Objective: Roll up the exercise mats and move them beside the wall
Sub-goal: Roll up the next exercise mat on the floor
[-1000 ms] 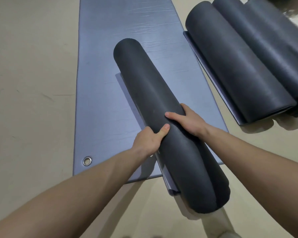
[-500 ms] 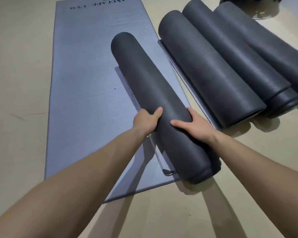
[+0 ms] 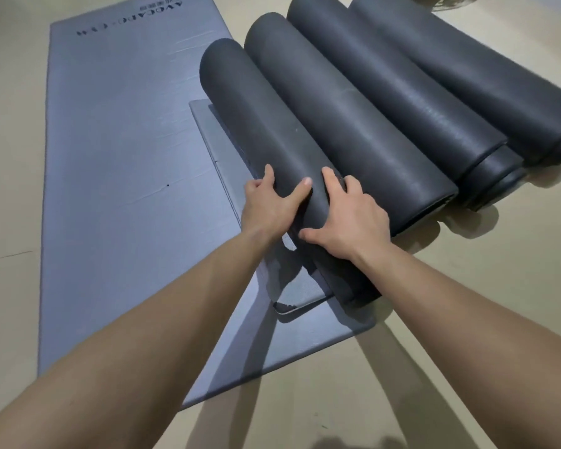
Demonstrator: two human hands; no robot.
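Two hands shared one roll, and we read the step as settling that roll against its neighbours. Farthest left, the flat grey-blue foam exercise mat [image 3: 117, 189] lay spread on the beige floor [image 3: 10, 157], with black lettering [image 3: 127, 17] at its far end, not yet rolled. Across its right part lay the loose grey tail [image 3: 221, 140] of the dark charcoal rolled foam mat [image 3: 250, 102], a flap sticking out from under the roll's left side.

The left hand [image 3: 269, 205] gripped the roll's left flank, its fingers [image 3: 268, 173] curled against the side and the thumb laid over the top. The right hand [image 3: 350, 218] clasped the crown, its fingers bent down into the seam where the roll met the next one, thumb on the near face. Right of that lay three more dark rolled mats [image 3: 402, 102], packed side by side on the floor. No wall showed, so we could not tell how near it stood.

To do this well, we judged that the tail should be wound in or tucked beneath before letting go. Both hands should press evenly, so the roll would sit parallel to the others and clear of the flat mat. The foam looked matte, thick and springy. We thought it likely to uncoil if the grip went slack.
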